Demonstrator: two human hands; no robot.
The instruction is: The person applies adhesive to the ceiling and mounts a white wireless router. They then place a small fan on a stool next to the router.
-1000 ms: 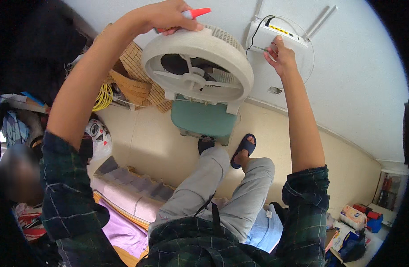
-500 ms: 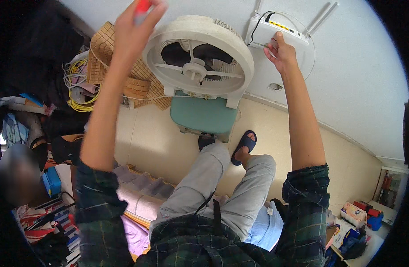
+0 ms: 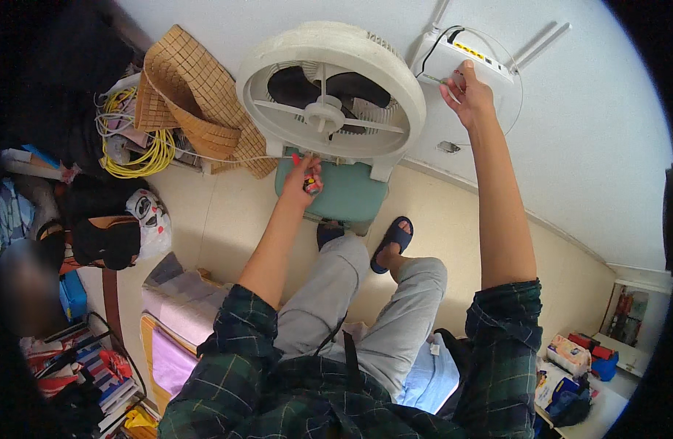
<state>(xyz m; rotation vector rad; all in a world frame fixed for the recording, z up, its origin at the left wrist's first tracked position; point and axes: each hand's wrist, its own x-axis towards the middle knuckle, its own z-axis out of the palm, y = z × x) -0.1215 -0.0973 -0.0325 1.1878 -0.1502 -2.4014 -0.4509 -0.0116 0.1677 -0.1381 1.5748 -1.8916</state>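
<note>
On the wall at the upper right is a white router (image 3: 433, 67) with yellow ports and raised antennas. My right hand (image 3: 474, 101) is at its lower edge, thumb against the casing and fingers curled below. Closed around a small red-and-black item (image 3: 312, 186), my left hand (image 3: 298, 181) is over the green stool (image 3: 344, 194), just below the fan's base. The item's kind is mostly hidden by my fingers. A round white fan (image 3: 323, 95) with dark blades stands at the stool's far edge, between my arms.
A thin cable loops around the router, and a wall socket (image 3: 448, 147) sits below it. Left of the fan are a folded bamboo mat (image 3: 197, 84) and coiled yellow cable (image 3: 148, 157). Clutter fills the far left; a low shelf (image 3: 606, 380) stands lower right.
My left hand has come down from high beside the fan to the stool, with the red item still in it. The right hand stays at the router.
</note>
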